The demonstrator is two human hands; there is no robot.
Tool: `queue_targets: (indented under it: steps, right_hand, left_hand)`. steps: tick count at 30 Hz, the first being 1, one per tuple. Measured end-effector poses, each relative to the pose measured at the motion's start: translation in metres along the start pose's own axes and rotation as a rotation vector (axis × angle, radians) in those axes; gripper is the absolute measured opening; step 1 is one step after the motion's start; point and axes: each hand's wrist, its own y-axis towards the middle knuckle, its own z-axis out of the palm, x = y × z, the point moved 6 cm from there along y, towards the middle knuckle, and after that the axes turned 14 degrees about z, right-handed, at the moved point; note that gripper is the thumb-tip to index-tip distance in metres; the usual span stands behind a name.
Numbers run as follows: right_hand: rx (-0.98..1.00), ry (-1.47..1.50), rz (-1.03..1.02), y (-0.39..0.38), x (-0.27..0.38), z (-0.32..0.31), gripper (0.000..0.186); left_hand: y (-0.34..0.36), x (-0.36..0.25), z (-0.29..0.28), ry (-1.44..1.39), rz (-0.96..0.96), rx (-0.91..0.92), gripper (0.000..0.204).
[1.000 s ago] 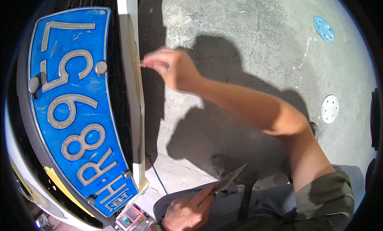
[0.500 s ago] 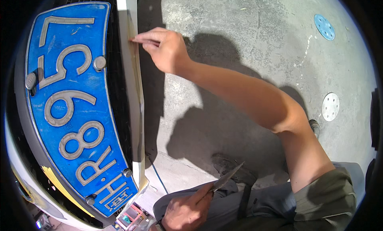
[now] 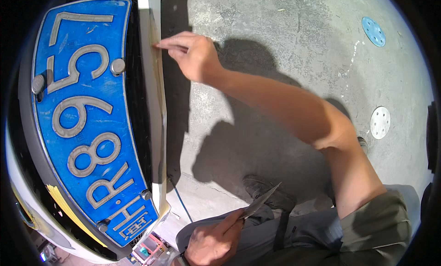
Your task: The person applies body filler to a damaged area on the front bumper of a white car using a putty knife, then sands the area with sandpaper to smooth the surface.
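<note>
My right hand (image 3: 195,57) pinches a thin reddish piece (image 3: 158,45), partly hidden by my fingers, against the white bumper edge (image 3: 161,100) of a vehicle, where a pale filler-like strip shows. Low in the view, my left hand (image 3: 213,243) grips a thin metal scraper blade (image 3: 261,202), held above my grey trouser leg. Left of the white edge is a blue licence plate (image 3: 92,116) bolted over black grille mesh, with torn yellow tape (image 3: 69,206) beside its lower part.
Grey concrete floor (image 3: 289,31) fills the right, with a blue perforated disc (image 3: 373,31) and a white one (image 3: 380,122). My dark shoe (image 3: 259,188) is below my arm. A pink tray with small items (image 3: 149,247) and a thin blue line (image 3: 183,201) lie at the lower left.
Over the last second my right hand moved up along the bumper edge and slightly leftward, then nearly held there. My left hand with the blade stayed almost in place.
</note>
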Motion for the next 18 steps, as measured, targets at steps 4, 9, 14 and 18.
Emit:
queue_targets:
  steps: [4, 9, 14, 18]
  right_hand:
    - [0.096, 0.089, -0.125, -0.053, 0.007, 0.004, 0.027]
    - [0.158, 0.015, -0.079, -0.033, 0.0, -0.016, 0.022]
    - [0.043, -0.189, -0.251, 0.017, 0.021, -0.062, 0.017]
    - [0.148, 0.01, 0.198, -0.001, 0.05, -0.101, 0.027]
  left_hand:
    - [0.005, -0.001, 0.002, 0.006, 0.017, 0.029, 0.009]
    - [0.012, -0.005, -0.001, 0.007, 0.05, 0.012, 0.008]
    - [-0.006, 0.002, -0.02, 0.053, -0.038, -0.367, 0.008]
    - [-0.044, 0.001, -0.05, 0.22, -0.154, -0.886, 0.019]
